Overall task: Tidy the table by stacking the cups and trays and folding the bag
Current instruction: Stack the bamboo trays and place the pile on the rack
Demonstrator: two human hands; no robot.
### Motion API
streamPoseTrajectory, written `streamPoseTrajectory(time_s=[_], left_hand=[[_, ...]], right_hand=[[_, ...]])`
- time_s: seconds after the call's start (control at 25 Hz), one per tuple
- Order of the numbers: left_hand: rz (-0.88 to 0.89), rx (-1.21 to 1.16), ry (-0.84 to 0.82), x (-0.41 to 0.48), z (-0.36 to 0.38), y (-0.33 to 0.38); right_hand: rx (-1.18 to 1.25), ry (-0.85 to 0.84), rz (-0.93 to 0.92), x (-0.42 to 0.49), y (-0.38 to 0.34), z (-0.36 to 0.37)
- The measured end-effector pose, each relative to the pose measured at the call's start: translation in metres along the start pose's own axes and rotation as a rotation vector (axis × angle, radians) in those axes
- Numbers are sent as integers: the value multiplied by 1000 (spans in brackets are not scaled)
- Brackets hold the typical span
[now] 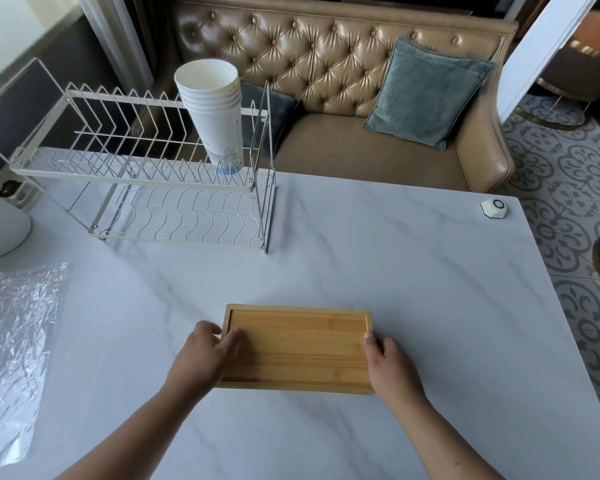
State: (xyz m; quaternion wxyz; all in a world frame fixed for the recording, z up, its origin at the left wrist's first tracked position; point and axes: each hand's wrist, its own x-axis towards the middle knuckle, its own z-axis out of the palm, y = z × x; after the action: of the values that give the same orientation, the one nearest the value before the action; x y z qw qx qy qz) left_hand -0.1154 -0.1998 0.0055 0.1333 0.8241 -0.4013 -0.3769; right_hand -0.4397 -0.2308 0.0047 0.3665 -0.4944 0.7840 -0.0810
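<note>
A wooden tray (302,344) lies flat on the marble table (413,271), near the front middle. My left hand (205,355) grips its left end, thumb over the rim and fingers curled on the inside. My right hand (390,367) holds the right end, thumb on the rim. A stack of several white paper cups (215,112) stands upright on the top shelf of the wire rack (146,174). A clear plastic bag (11,348) lies flat and crinkled at the table's left edge.
The two-tier wire dish rack stands at the back left. A white rounded object (0,226) sits at the far left. A small white puck-like device (495,207) rests near the back right corner. A tan sofa with blue cushions (426,95) is behind the table.
</note>
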Motion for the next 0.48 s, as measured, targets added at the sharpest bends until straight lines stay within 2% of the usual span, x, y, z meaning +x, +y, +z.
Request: streamPoseTrajectory(time_s=[0.08,0.16,0.48], left_hand=[[-169,-409,-248,1,0,4],[-211,-514,-366,1,-2,5],[-287,-666,-295,-2,3,20]], right_hand=[[237,-154,128,-4,3,5],[367,-224,184,-9,8,10],[485,-295,248,-1,18,10]])
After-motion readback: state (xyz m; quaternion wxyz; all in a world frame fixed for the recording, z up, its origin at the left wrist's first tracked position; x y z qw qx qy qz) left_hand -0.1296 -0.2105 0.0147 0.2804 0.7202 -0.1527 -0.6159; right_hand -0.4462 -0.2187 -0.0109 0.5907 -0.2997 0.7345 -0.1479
